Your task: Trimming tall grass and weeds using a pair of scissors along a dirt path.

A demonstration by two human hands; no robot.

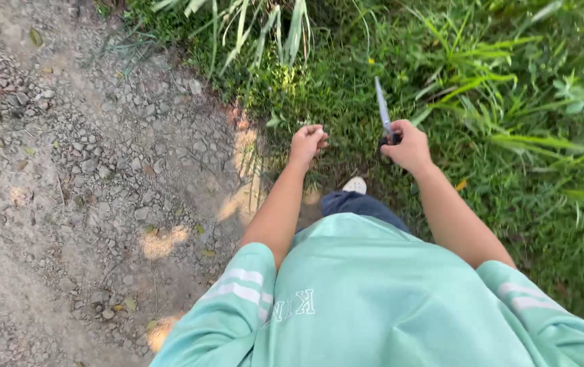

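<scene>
Nearest to us is our mint-green shirt (373,292), with white stripes on both sleeves and pale lettering low on its front; that print is the only label in view, a small white band left of centre. Just beyond the shirt we see a dark blue trouser leg (360,206) and a white shoe (355,185) stepping forward, below and between the two hands.

Our right hand (409,145) is closed tight around the dark handle of a knife (384,114). The blade rises up and slightly left out of the fist, its tip over the grass (482,109). Our left hand (307,143) is curled into a loose fist, level with the right and well to the left of the blade; we cannot tell whether it holds anything.

Left of the left hand lies a path (88,170) of grey stones and dry earth, with patches of sunlight and a few fallen leaves. Beyond and to the right of the knife hand, thick green grass and long-leaved weeds fill the ground to the far edge.
</scene>
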